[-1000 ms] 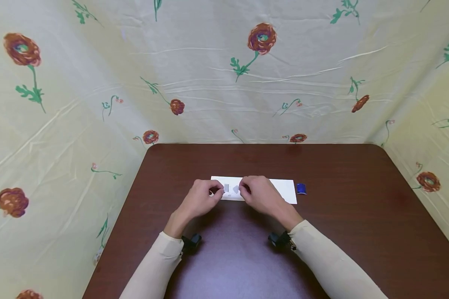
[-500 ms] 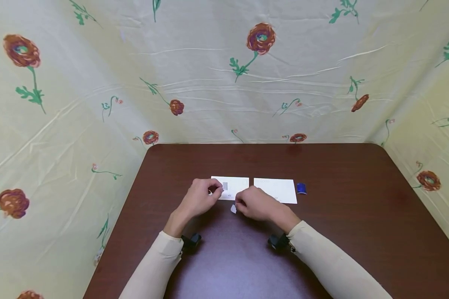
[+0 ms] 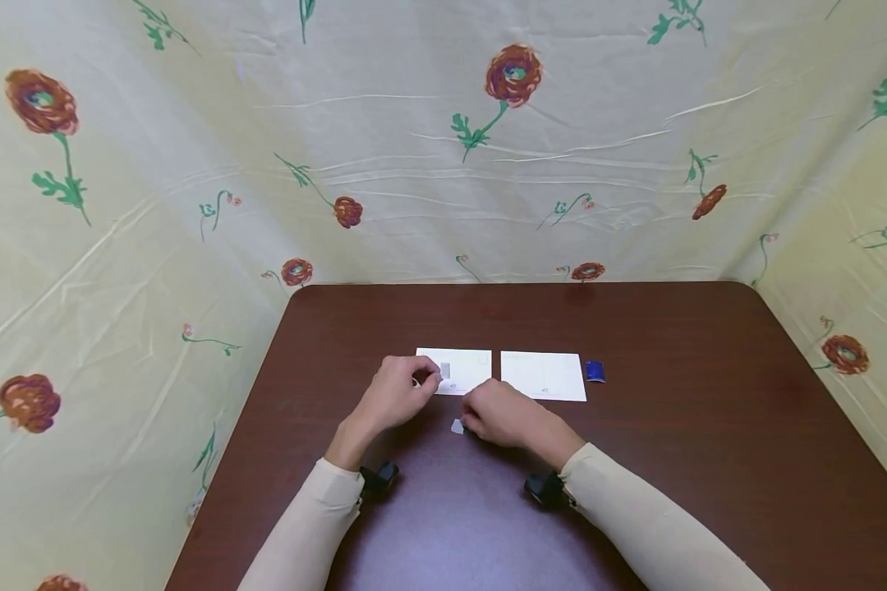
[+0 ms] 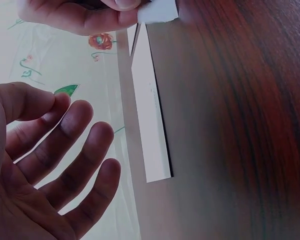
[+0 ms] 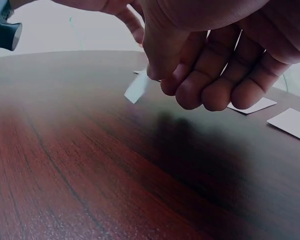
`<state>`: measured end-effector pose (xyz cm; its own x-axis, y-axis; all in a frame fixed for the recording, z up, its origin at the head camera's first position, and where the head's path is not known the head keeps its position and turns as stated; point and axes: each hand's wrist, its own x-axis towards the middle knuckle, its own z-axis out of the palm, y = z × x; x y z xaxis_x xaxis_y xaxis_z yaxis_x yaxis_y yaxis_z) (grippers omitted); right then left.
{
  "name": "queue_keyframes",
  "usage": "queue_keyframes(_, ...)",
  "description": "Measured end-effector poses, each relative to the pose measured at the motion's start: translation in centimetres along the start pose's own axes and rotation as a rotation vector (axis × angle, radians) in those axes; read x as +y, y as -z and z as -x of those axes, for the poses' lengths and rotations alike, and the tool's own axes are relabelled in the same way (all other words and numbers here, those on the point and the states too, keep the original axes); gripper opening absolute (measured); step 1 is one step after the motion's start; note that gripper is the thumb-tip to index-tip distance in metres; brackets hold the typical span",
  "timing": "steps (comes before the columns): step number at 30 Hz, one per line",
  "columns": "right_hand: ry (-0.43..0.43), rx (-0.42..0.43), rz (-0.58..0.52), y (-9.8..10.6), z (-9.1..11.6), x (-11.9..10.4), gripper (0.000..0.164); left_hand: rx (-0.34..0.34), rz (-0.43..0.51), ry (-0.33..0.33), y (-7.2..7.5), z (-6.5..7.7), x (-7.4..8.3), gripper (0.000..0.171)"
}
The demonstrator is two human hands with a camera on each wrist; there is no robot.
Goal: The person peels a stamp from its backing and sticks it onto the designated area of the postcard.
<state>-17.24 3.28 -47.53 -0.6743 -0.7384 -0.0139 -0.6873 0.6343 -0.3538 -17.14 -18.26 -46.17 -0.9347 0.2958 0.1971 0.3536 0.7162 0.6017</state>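
My left hand [image 3: 402, 392] hovers at the near left edge of a white card [image 3: 473, 369]. Its thumb and forefinger pinch a small green pointed piece [image 4: 66, 90], thin and flat, while the other fingers curve loosely. A small grey rectangle [image 3: 445, 370] shows on that card beside the fingertips. Nearer the person, my right hand [image 3: 506, 416] pinches a small scrap of whitish paper [image 5: 136, 90] between thumb and forefinger, held above the table. A second white card [image 3: 543, 373] lies to the right of the first, a narrow gap between them.
A small dark-blue square packet [image 3: 595, 372] lies just right of the second card. The brown table [image 3: 673, 460] has rounded far corners. A flowered curtain [image 3: 414, 164] closes off the back and both sides.
My right hand has moved from over the cards toward the person, carrying the paper scrap away from the left hand. The gap between the two cards has come into view. My left hand stays nearly still.
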Motion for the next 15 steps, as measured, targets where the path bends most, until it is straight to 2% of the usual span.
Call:
queue_keyframes(4, 0.003, 0.016, 0.019, 0.0, 0.1, 0.2, 0.024, 0.002, -0.006, 0.001, -0.1, 0.1, -0.1, 0.014)
queue_keyframes(8, 0.019, 0.067, 0.046, 0.3, 0.2, 0.2, 0.018, 0.009, -0.019, -0.003, -0.2, 0.1, 0.0, 0.013)
queue_keyframes(15, 0.071, 0.236, 0.097, 1.3, -0.2, 0.2, 0.005, -0.005, -0.021, -0.003, -0.4, 0.1, 0.1, 0.012)
